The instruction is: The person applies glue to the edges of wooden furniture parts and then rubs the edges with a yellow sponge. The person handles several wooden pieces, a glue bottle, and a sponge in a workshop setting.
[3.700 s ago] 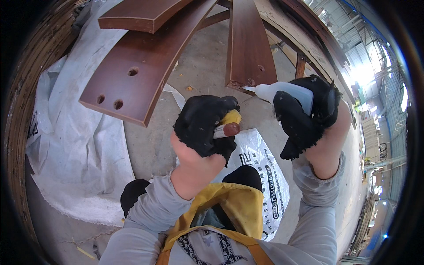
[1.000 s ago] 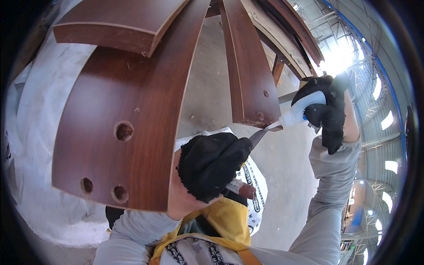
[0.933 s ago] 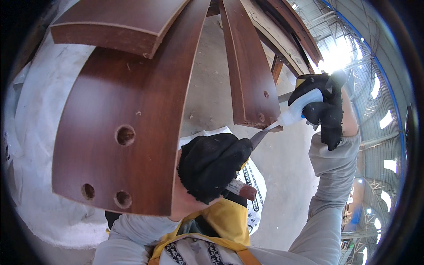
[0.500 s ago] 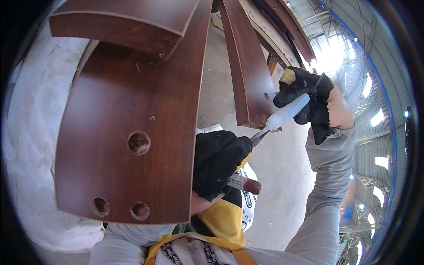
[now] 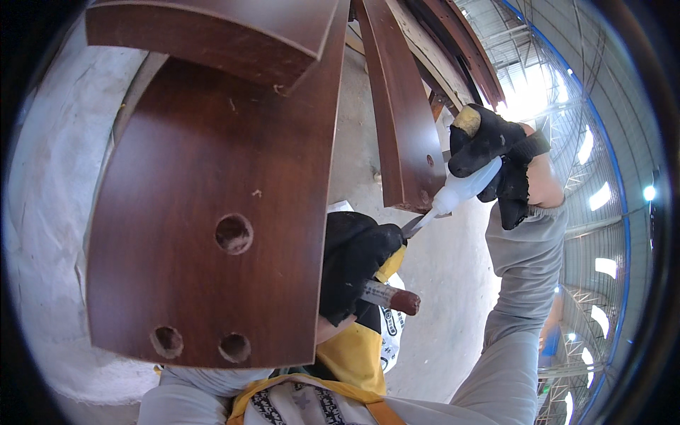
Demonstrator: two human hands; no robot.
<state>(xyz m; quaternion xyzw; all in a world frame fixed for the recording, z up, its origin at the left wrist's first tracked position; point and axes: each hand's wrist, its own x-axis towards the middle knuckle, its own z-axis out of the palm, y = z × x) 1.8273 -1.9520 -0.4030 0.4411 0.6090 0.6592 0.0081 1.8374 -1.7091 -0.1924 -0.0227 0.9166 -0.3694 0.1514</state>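
My left hand, in a black and yellow work glove, is closed beside the right edge of a dark brown board. A thick brown-ended stick in a pale printed wrapper pokes out from under its fingers. In a similar glove, my right hand is closed round a tool with a pale translucent handle. Its narrow shaft slants down to my left fingertips, where a grey blade-like tip shows. Three round holes are cut in the board's near end, one above the other two.
Another thick brown board lies across the far part of the first. A narrow brown panel with small holes stands beyond my hands, and more brown boards lie behind it. A pale printed bag lies below my left hand.
The boards and my left hand sit slightly further right in the picture. My right hand has shifted a little and still holds the pale-handled tool, its tip still at my left fingers.
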